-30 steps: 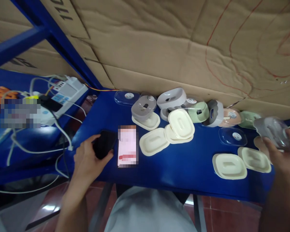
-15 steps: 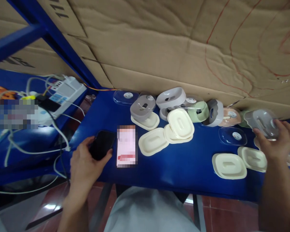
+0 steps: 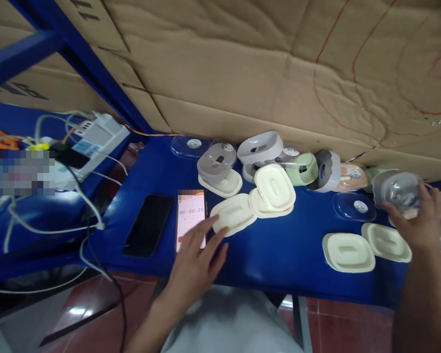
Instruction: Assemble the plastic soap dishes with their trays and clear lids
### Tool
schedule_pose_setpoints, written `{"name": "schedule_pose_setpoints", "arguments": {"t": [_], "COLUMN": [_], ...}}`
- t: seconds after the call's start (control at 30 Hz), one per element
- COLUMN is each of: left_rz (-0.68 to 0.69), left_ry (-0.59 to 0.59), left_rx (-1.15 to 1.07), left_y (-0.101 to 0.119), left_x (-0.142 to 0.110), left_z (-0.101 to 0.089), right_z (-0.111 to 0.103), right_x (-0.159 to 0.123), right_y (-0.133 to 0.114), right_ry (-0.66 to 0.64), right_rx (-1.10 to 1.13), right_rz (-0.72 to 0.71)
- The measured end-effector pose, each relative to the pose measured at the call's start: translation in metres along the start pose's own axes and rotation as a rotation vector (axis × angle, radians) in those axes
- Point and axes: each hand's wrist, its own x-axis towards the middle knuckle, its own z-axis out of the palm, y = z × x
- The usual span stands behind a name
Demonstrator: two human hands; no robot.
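Note:
My left hand [image 3: 198, 252] hovers, fingers spread, over the lower part of a lit phone [image 3: 191, 215] whose timer reads 00:00:25. I cannot tell whether a fingertip touches it. Left of it, a dark phone [image 3: 148, 225] lies flat. At the right, my right hand [image 3: 421, 220] grips a grey plastic soap dish [image 3: 384, 186] with thumb and fingers, a clear cover showing on it. Cream oval trays [image 3: 348, 252] lie in front of that hand. More cream trays [image 3: 275, 189] overlap near the middle, one [image 3: 233, 214] just beyond my left fingertips.
Along the cardboard wall [image 3: 224, 73] stand grey soap dishes [image 3: 260, 148], a green one [image 3: 303, 169] and a peach one [image 3: 349, 177]. Clear lids [image 3: 355, 206] with stickers lie on the blue table [image 3: 275, 260]. A power strip [image 3: 103, 135] with cables is at the left.
My left hand has let go of the dark phone, which now lies flat, and moved right over the lit phone. The soap dish in my right hand has turned slightly.

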Motion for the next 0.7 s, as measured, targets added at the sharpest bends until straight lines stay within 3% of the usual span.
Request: {"name": "schedule_pose_setpoints", "arguments": {"t": [0.07,0.13,0.2,0.3,0.37,0.43,0.5,0.7], "left_rz": [0.082,0.128,0.140,0.125,0.123,0.120,0.118,0.125], "left_ry": [-0.106,-0.173,-0.192,-0.182,-0.165,-0.162,-0.169,-0.183], "left_rx": [-0.028,-0.013,-0.001,-0.019,-0.042,-0.070,-0.098,-0.189], "left_y": [0.016,0.027,0.035,0.040,0.040,0.039,0.038,0.037], "left_x": [0.001,0.003,0.004,0.004,0.002,-0.002,-0.007,-0.015], "left_z": [0.014,0.025,0.033,0.036,0.034,0.031,0.029,0.032], "right_z": [-0.005,-0.021,-0.045,-0.080,-0.091,-0.091,-0.085,-0.060], "right_x": [-0.004,-0.016,-0.034,-0.069,-0.088,-0.099,-0.101,-0.077], "right_y": [-0.001,-0.021,-0.062,-0.145,-0.194,-0.228,-0.246,-0.262], "right_ry": [-0.054,-0.021,0.013,-0.157,-0.283,-0.334,-0.327,-0.261], "right_rx": [0.031,0.096,0.201,0.405,0.453,0.443,0.419,0.299], "right_rz": [0.008,-0.090,-0.290,-0.572,-0.714,-0.795,-0.823,-0.688]}}
